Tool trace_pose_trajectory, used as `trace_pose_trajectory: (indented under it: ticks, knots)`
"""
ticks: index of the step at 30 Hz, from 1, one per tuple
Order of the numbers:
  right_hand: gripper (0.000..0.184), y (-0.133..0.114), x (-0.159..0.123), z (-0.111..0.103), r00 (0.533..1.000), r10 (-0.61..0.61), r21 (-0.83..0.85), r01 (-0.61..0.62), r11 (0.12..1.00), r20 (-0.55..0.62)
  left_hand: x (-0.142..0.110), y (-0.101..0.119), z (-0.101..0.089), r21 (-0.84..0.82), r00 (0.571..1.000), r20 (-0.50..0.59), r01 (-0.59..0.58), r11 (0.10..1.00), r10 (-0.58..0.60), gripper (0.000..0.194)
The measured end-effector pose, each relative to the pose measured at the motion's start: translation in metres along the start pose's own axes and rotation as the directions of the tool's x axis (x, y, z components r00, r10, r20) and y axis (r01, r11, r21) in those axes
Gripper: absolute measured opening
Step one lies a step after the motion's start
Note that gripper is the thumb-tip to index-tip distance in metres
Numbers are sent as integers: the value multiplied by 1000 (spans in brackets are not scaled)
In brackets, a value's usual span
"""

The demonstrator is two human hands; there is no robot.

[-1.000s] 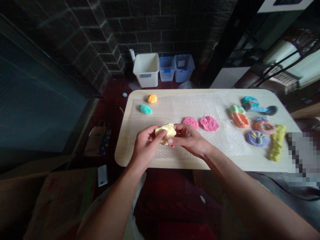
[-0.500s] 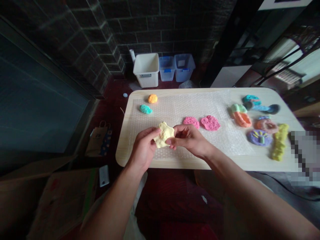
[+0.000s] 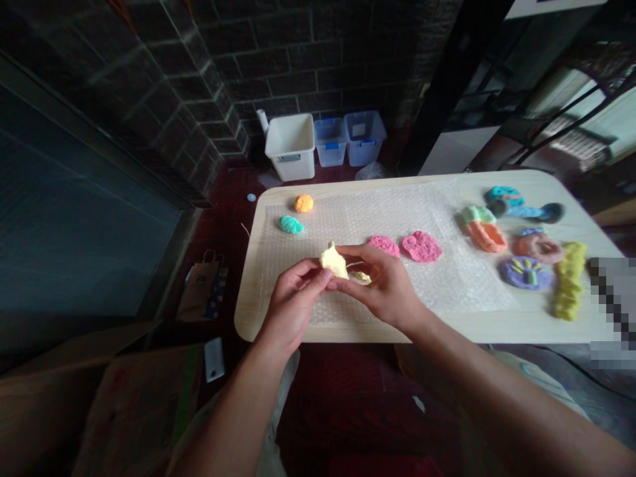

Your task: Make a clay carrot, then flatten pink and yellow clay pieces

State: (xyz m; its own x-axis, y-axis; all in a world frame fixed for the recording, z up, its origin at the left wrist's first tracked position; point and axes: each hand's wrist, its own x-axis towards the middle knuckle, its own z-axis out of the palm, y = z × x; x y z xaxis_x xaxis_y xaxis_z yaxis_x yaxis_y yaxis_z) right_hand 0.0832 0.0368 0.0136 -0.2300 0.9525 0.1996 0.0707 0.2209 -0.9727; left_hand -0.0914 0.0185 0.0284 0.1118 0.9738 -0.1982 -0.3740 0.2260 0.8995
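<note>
Near the bench's (image 3: 278, 324) far left corner sit a teal lump (image 3: 291, 225) and an orange lump (image 3: 303, 203); next, the person's left hand (image 3: 292, 306), fingers nearly closed, pinching the pale yellow clay (image 3: 334, 262) above the near edge! The right hand (image 3: 386, 285), fingers curled, grips its other side. Two pink pieces (image 3: 421, 246) lie beyond, then colourful shapes (image 3: 527, 273) towards the right edge.

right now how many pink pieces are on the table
2, both on bubble wrap: left pink piece, partly behind the right hand; right pink piece, unobstructed. More may be hidden.
</note>
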Motion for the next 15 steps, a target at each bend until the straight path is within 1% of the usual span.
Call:
trace_pose_trajectory:
  ticks: [2,3,5,8,9,11,13,15]
  knots:
    - [40,-1,1,0,999,16,21,-17,1000,42,-1,1,-3,-2,999,9,53,999,-53,23]
    - [35,-2,1,-1,998,12,16,-13,1000,62,-2,1,-4,18,998,1,56,998,-56,27]
    - [26,-4,2,-2,997,-8,-32,10,999,81,-4,2,-6,118,1000,-24,7,993,-4,38]
    - [20,-7,3,-6,995,-52,-156,66,986,88,-6,2,-6,312,991,-27,-117,943,132,61]
    - [20,-7,3,-7,993,-68,-187,85,979,95,-7,3,-7,354,987,-9,-146,924,160,61]
    - [20,-6,4,-9,991,-77,-186,97,978,110,-7,4,-8,410,982,24,-179,894,186,47]
    - [23,-4,4,-10,995,-49,-89,57,994,91,-6,5,-10,447,979,13,-188,874,204,32]
    - [33,-2,5,-10,997,21,74,-26,997,72,-4,7,-12,456,971,-40,-191,869,235,27]
